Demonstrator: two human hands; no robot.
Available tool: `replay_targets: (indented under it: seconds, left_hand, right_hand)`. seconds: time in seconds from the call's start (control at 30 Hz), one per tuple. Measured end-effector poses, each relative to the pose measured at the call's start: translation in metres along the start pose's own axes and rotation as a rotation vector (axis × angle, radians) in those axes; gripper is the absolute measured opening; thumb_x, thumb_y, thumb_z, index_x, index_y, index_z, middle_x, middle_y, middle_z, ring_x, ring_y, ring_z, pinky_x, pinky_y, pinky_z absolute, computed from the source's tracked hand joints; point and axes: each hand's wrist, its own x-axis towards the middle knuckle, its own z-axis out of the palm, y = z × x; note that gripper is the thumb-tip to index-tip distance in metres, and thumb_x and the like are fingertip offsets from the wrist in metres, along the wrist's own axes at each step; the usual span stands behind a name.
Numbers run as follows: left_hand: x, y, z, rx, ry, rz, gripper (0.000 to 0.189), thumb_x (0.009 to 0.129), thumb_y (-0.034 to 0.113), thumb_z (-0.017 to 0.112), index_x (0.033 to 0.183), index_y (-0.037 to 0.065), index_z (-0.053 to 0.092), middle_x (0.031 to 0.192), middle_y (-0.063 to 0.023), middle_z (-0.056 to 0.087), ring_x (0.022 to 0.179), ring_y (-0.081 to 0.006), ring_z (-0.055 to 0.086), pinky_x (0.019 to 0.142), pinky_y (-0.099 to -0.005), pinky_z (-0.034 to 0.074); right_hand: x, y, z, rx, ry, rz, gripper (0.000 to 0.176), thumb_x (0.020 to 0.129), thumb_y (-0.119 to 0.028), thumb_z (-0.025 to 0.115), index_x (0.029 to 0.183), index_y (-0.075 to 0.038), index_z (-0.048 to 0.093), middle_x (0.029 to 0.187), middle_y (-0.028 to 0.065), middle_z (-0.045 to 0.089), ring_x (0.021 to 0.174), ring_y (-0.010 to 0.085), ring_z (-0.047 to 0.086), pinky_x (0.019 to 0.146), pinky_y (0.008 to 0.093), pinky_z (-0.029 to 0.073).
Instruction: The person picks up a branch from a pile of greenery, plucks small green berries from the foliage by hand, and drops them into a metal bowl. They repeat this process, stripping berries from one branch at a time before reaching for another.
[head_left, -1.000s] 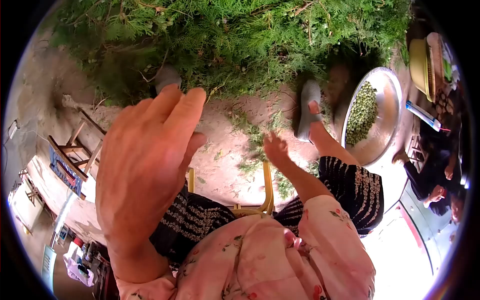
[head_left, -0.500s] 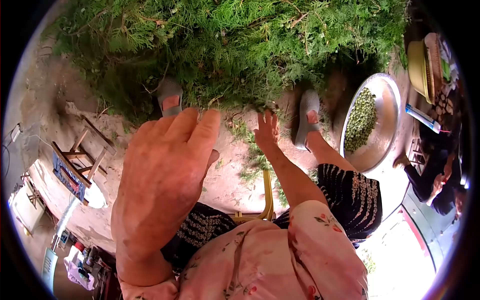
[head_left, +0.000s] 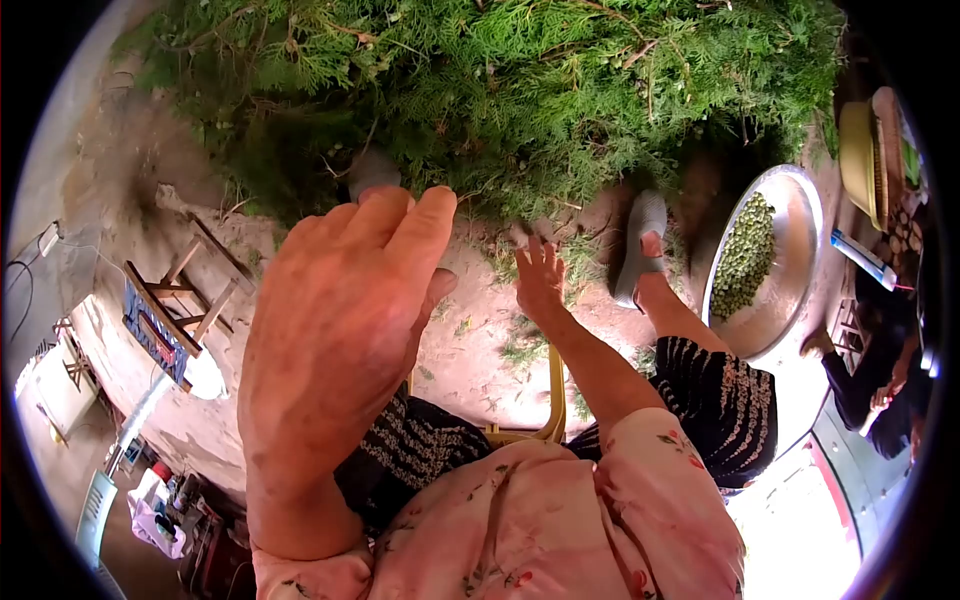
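Note:
My left hand (head_left: pixel 345 275) is raised close to the camera, its back toward me. Its index finger stretches forward with the thumb apart; the palm and other fingertips are hidden, and I see nothing in it. Farther down, my right hand (head_left: pixel 541 285) hangs over the bare ground with spread fingers, holding nothing I can see. Just beyond both hands lies a big heap of green evergreen branches (head_left: pixel 500 120). To the right, a wide metal basin (head_left: pixel 795 270) stands with many small round green cones (head_left: pixel 745 255) gathered along its left side.
At left, a wooden folding stool (head_left: pixel 175 300) lies near a wall. My shoe (head_left: pixel 645 225) is beside the branches. Beyond the basin are a yellow bowl (head_left: pixel 860 165) and a blue-and-white packet (head_left: pixel 862 258). A person in dark clothes (head_left: pixel 885 380) sits at far right.
The whole view has shifted, so everything appears slightly lower and farther right. Both hands stay in nearly the same pose, and my left thumb sits a little farther out.

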Motion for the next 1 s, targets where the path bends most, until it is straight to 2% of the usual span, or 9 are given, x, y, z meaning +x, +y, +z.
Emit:
replay_targets:
  seconds: [0.1, 0.17, 0.37, 0.43, 0.53, 0.67, 0.8, 0.87, 1.0]
  left_hand:
    - [-0.001, 0.001, 0.001, -0.034, -0.049, 0.002, 0.041, 0.074, 0.01, 0.059, 0.113, -0.002, 0.051, 0.095, -0.0162, 0.058, 0.084, -0.0354, 0.054, 0.072, -0.04, 0.043]
    - [-0.001, 0.0, 0.003, -0.015, -0.037, 0.023, 0.042, 0.075, 0.012, 0.058, 0.113, -0.002, 0.051, 0.095, -0.0162, 0.058, 0.084, -0.0353, 0.055, 0.072, -0.0401, 0.043]
    - [-0.002, -0.004, -0.005, -0.031, -0.016, 0.005, 0.04, 0.075, 0.012, 0.058, 0.112, -0.002, 0.051, 0.096, -0.0164, 0.058, 0.084, -0.0346, 0.055, 0.071, -0.0395, 0.043]
    - [-0.004, -0.005, -0.004, -0.029, 0.013, -0.017, 0.038, 0.076, 0.012, 0.058, 0.111, -0.001, 0.052, 0.095, -0.0166, 0.058, 0.083, -0.0346, 0.055, 0.071, -0.0392, 0.043]
    - [-0.004, -0.01, -0.004, -0.019, 0.099, -0.024, 0.033, 0.076, 0.012, 0.06, 0.105, 0.0, 0.052, 0.086, -0.0154, 0.057, 0.08, -0.0333, 0.055, 0.068, -0.0401, 0.043]
    - [-0.005, -0.017, -0.008, -0.039, 0.265, 0.039, 0.023, 0.076, 0.014, 0.061, 0.094, 0.003, 0.052, 0.078, -0.0144, 0.056, 0.076, -0.0319, 0.057, 0.064, -0.0419, 0.043]
    - [-0.002, -0.016, -0.008, -0.051, 0.39, 0.089, 0.017, 0.078, 0.017, 0.06, 0.086, 0.004, 0.053, 0.076, -0.0141, 0.058, 0.073, -0.0317, 0.058, 0.061, -0.0419, 0.044]
    - [0.001, -0.013, -0.005, -0.015, 0.245, -0.009, 0.023, 0.082, 0.024, 0.056, 0.095, 0.006, 0.059, 0.088, -0.0143, 0.061, 0.078, -0.0332, 0.058, 0.068, -0.0392, 0.046]
    - [0.005, -0.002, 0.011, -0.055, 0.24, 0.042, 0.022, 0.08, 0.027, 0.058, 0.071, 0.008, 0.055, 0.069, -0.0112, 0.058, 0.068, -0.0324, 0.058, 0.058, -0.0424, 0.045]
  right_hand:
    - [0.037, 0.006, 0.009, 0.101, 0.353, 0.02, 0.044, 0.078, -0.007, 0.06, 0.119, -0.002, 0.046, 0.13, 0.0176, 0.038, 0.118, 0.0327, 0.039, 0.092, 0.0472, 0.039]
    - [0.059, 0.013, -0.021, 0.143, 0.547, 0.26, 0.037, 0.077, -0.008, 0.061, 0.111, 0.0, 0.05, 0.119, 0.0172, 0.046, 0.112, 0.0317, 0.044, 0.091, 0.0453, 0.037]
    - [0.06, 0.027, -0.019, 0.076, 0.209, 0.376, 0.027, 0.081, -0.019, 0.061, 0.101, -0.004, 0.053, 0.11, 0.0158, 0.052, 0.105, 0.0309, 0.049, 0.083, 0.0447, 0.041]
    - [0.048, 0.02, -0.018, 0.435, 0.032, 0.28, 0.019, 0.085, -0.022, 0.058, 0.086, -0.003, 0.054, 0.082, 0.0131, 0.059, 0.076, 0.0263, 0.059, 0.066, 0.0396, 0.046]
    - [0.041, 0.025, 0.006, 0.856, 0.134, 0.122, 0.024, 0.088, -0.022, 0.054, 0.073, -0.004, 0.052, 0.056, 0.0083, 0.054, 0.049, 0.0196, 0.053, 0.049, 0.0331, 0.043]
    - [0.001, 0.006, -0.095, 1.473, -0.153, 0.373, 0.025, 0.088, -0.02, 0.053, 0.068, -0.005, 0.05, 0.054, 0.0049, 0.052, 0.046, 0.0131, 0.05, 0.046, 0.0282, 0.041]
    - [-0.034, -0.005, -0.159, 1.711, -0.06, 0.306, 0.024, 0.089, -0.02, 0.052, 0.071, -0.005, 0.051, 0.057, 0.0054, 0.053, 0.053, 0.0126, 0.05, 0.051, 0.0268, 0.042]
    - [-0.049, -0.014, -0.195, 1.703, -0.005, 0.293, 0.025, 0.09, -0.021, 0.051, 0.072, -0.004, 0.051, 0.058, 0.0054, 0.053, 0.055, 0.0128, 0.05, 0.054, 0.027, 0.043]
    - [-0.065, -0.024, -0.251, 1.727, 0.179, 0.168, 0.026, 0.092, -0.023, 0.048, 0.075, -0.003, 0.052, 0.064, 0.0052, 0.053, 0.059, 0.0131, 0.051, 0.064, 0.0285, 0.047]
